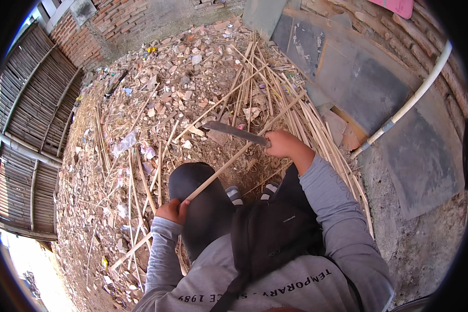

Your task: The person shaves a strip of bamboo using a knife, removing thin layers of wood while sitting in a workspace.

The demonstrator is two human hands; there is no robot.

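Knife in our right hand, fingers wrapped tight on handle, blade against stick. Left hand fist-gripping stick low, over our knee. Strip pile beyond.

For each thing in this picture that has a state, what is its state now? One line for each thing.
Left hand: closed around the long pale bamboo strip.
Long pale bamboo strip: held slanted across the dark-trousered knee.
Right hand: closed on the handle of the dark metal blade.
Dark metal blade: raised, lying across the strip.
Pile of split bamboo sticks: loose on the ground.
White pipe: leaning against the brick wall.
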